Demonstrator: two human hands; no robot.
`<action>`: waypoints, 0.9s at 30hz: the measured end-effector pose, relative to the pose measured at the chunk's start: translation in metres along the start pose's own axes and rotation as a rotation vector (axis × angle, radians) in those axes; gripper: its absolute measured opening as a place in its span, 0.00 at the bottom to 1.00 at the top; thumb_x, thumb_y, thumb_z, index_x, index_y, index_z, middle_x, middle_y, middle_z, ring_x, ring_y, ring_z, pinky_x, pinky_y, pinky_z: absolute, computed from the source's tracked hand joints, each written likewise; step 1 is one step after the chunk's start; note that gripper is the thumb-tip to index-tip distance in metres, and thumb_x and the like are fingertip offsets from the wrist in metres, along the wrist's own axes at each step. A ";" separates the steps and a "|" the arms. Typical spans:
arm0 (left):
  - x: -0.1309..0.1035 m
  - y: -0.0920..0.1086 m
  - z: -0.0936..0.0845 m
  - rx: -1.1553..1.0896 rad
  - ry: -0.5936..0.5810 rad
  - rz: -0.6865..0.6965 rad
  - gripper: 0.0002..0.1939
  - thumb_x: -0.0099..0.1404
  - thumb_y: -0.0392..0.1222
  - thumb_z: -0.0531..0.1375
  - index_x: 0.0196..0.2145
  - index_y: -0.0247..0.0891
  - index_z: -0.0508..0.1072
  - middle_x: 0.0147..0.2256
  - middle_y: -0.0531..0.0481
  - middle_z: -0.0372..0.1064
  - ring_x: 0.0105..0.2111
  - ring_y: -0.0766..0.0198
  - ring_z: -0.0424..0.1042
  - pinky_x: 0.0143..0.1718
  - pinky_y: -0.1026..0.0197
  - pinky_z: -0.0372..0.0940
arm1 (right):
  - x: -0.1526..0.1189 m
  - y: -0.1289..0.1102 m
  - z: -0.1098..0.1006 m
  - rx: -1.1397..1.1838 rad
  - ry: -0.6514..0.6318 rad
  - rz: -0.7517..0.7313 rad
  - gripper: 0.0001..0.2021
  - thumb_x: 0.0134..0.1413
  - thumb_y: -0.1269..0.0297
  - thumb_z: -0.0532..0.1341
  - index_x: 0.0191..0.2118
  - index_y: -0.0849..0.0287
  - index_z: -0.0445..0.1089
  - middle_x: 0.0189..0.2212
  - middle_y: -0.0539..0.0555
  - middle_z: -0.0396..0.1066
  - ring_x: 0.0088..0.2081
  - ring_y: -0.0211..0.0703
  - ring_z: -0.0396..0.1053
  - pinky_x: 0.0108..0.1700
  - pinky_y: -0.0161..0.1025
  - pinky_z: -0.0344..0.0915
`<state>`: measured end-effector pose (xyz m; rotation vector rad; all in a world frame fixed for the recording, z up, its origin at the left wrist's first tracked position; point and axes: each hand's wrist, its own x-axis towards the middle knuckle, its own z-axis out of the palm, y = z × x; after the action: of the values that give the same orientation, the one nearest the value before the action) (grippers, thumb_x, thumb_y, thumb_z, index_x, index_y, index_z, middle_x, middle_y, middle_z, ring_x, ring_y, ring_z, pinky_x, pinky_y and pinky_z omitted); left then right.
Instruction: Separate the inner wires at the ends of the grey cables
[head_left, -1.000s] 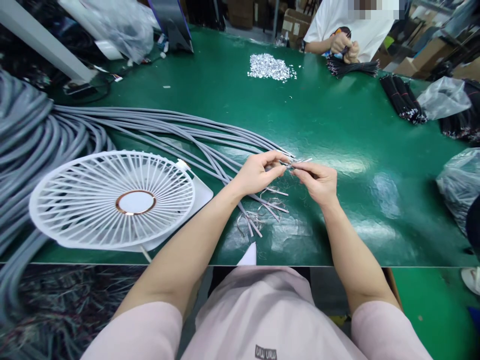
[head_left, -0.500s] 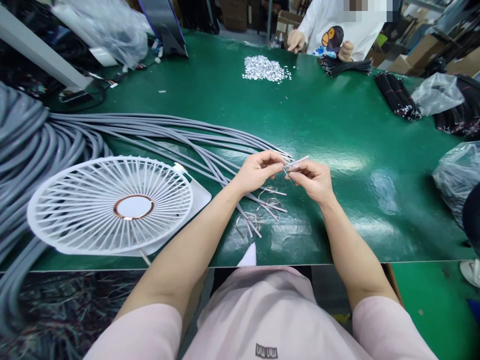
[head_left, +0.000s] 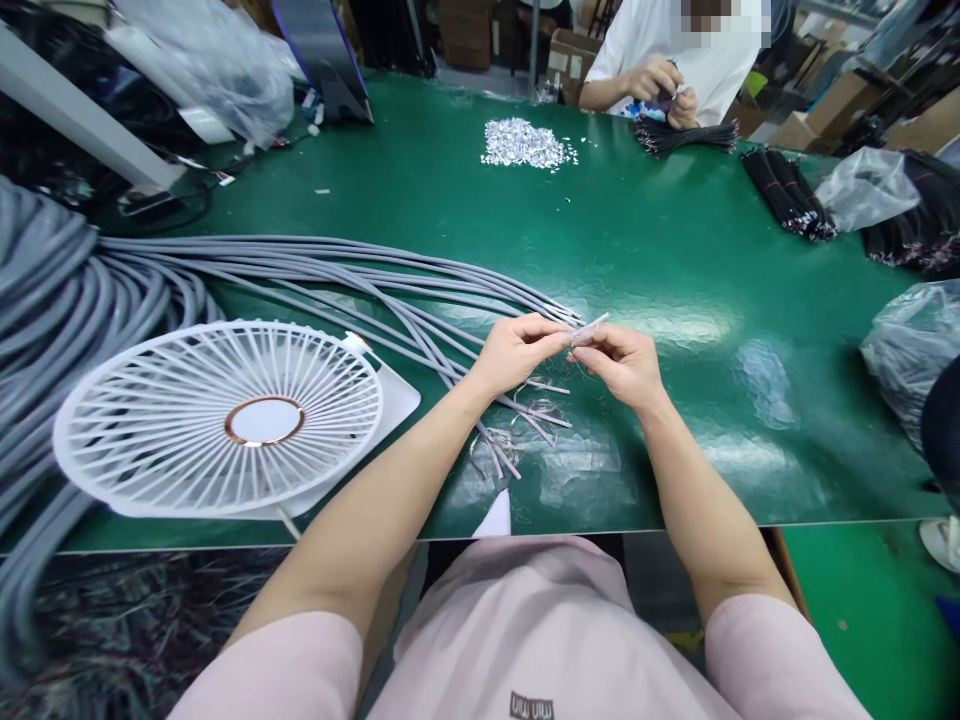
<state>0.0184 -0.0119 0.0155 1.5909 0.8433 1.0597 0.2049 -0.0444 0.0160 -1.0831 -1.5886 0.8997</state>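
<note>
My left hand (head_left: 520, 350) pinches the end of a grey cable, whose pale stripped tip (head_left: 598, 322) sticks out past my fingers up and to the right. My right hand (head_left: 624, 362) is closed at the same spot, fingertips on the fine loose shield wires (head_left: 572, 350) of that cable. Under and beside my left hand lie several other grey cables (head_left: 420, 345) on the green table. Nearer to me, some cable ends (head_left: 504, 458) show pale stripped tips with frayed, thin wire strands around them.
A white fan (head_left: 225, 420) lies at the left, before a thick coil of grey cable (head_left: 45, 270). Silvery small pieces (head_left: 525, 143) are heaped at the back. Across the table a co-worker (head_left: 667, 80) handles something by black wire bundles (head_left: 686, 135). Plastic bags (head_left: 915, 340) sit right.
My left fingers have straightened along the cable, and both hands stay close together. The co-worker's hands have come together above the black wires.
</note>
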 end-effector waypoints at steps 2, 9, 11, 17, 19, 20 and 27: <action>0.000 -0.002 0.002 0.032 0.029 0.005 0.13 0.59 0.50 0.66 0.34 0.37 0.83 0.31 0.48 0.77 0.29 0.67 0.71 0.32 0.64 0.65 | 0.000 -0.001 0.000 -0.016 -0.001 -0.007 0.05 0.50 0.62 0.67 0.31 0.57 0.76 0.27 0.50 0.77 0.27 0.38 0.72 0.28 0.35 0.67; 0.002 -0.011 0.006 -0.071 0.085 -0.192 0.18 0.60 0.54 0.63 0.27 0.35 0.78 0.21 0.53 0.70 0.21 0.69 0.64 0.23 0.65 0.59 | -0.002 -0.009 0.002 -0.075 -0.107 -0.049 0.04 0.51 0.64 0.66 0.30 0.58 0.77 0.27 0.50 0.77 0.25 0.34 0.68 0.28 0.33 0.64; 0.003 -0.012 0.006 -0.110 0.099 -0.195 0.17 0.59 0.53 0.63 0.27 0.34 0.77 0.22 0.53 0.69 0.22 0.70 0.64 0.25 0.66 0.60 | -0.001 -0.007 0.001 -0.015 -0.103 0.006 0.04 0.51 0.64 0.67 0.30 0.59 0.76 0.25 0.49 0.76 0.23 0.33 0.66 0.25 0.32 0.63; 0.005 -0.011 0.004 -0.186 0.150 -0.182 0.16 0.57 0.54 0.65 0.28 0.35 0.75 0.24 0.54 0.68 0.26 0.70 0.64 0.32 0.65 0.61 | 0.002 -0.001 0.000 0.095 -0.080 0.130 0.08 0.48 0.60 0.68 0.31 0.59 0.75 0.25 0.50 0.76 0.22 0.34 0.67 0.23 0.32 0.63; 0.005 -0.011 0.003 -0.174 0.162 -0.175 0.18 0.58 0.56 0.64 0.28 0.36 0.74 0.25 0.54 0.68 0.26 0.69 0.64 0.32 0.64 0.61 | 0.002 -0.001 0.000 0.056 -0.080 0.112 0.07 0.49 0.61 0.68 0.31 0.59 0.75 0.23 0.48 0.74 0.22 0.33 0.65 0.24 0.32 0.62; 0.005 -0.011 0.003 -0.171 0.167 -0.169 0.19 0.58 0.57 0.64 0.29 0.36 0.74 0.25 0.54 0.68 0.27 0.69 0.64 0.32 0.64 0.61 | 0.002 -0.001 -0.001 0.028 -0.082 0.101 0.06 0.49 0.62 0.68 0.30 0.59 0.75 0.23 0.48 0.72 0.21 0.33 0.64 0.24 0.32 0.61; 0.006 -0.013 0.005 -0.229 0.164 -0.166 0.20 0.56 0.58 0.66 0.29 0.36 0.74 0.26 0.53 0.69 0.27 0.69 0.63 0.33 0.65 0.61 | 0.002 -0.003 -0.010 -0.135 -0.003 -0.107 0.05 0.51 0.63 0.67 0.32 0.58 0.76 0.33 0.51 0.72 0.30 0.36 0.66 0.30 0.35 0.61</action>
<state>0.0248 -0.0044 0.0034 1.2344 0.9121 1.1338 0.2140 -0.0426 0.0221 -1.0795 -1.7125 0.7316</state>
